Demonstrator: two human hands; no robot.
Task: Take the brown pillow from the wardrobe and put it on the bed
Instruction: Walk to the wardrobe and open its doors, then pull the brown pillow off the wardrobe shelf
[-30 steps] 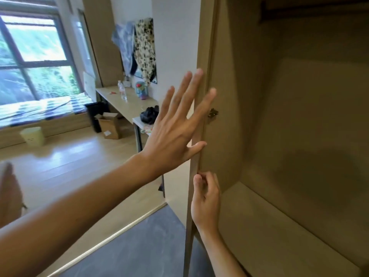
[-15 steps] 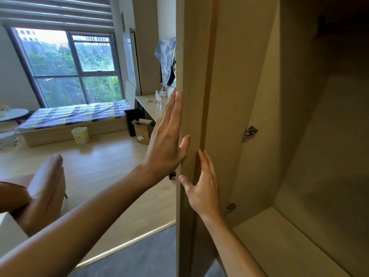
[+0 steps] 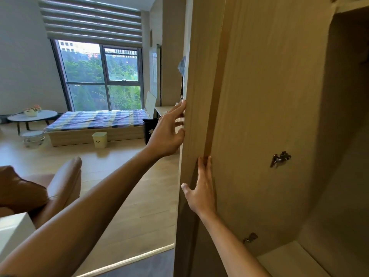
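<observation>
Sunlit bedroom behind — both hands [image 3: 166,134] [image 3: 201,191] flat, seemingly, against wardrobe door [image 3: 196,96].

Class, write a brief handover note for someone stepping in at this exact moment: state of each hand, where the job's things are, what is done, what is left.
Left hand: open, empty, fingers on the outer face of the wardrobe door.
Right hand: open, empty, flat against the door's edge.
Wardrobe: open; the visible compartment shows no pillow.
Brown pillow: a brown cushion lies on the armchair at lower left; whether it is the one meant is unclear.
Bed: under the window, no pillow on it.
Done: nothing placed. Left: get the pillow, carry it to the bed.
</observation>
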